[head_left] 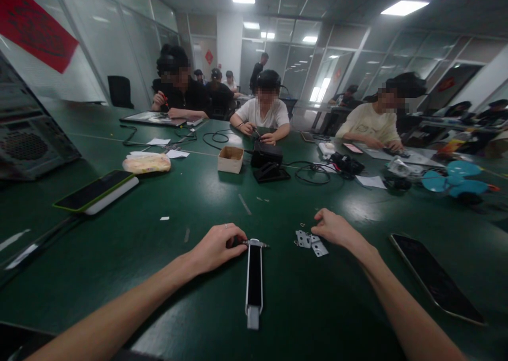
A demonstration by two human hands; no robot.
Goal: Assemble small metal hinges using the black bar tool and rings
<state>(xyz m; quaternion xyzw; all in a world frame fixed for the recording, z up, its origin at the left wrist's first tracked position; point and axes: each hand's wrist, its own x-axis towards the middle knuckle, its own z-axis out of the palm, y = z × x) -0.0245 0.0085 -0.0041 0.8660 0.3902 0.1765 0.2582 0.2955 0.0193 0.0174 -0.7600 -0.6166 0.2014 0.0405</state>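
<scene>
A long, narrow device (254, 279) with a white frame, a black face and a grey end piece lies on the green table in front of me. A thin metal rod (260, 244) crosses its far end. My left hand (218, 249) rests on the table to the left, thumb and forefinger closed at the rod's left end. To the right, my right hand (337, 227) has its fingers curled together beside small metal plates (311, 242) with holes. Its fingertips hide whatever they pinch, if anything. A tiny brass-coloured piece (302, 224) lies just beyond the plates.
A phone (434, 276) lies to my right, and a green-edged black device (97, 189) to the left. Farther off are a small open box (230, 160), a black stand (271, 170), cables and blue discs (456, 178). Several people work across the table.
</scene>
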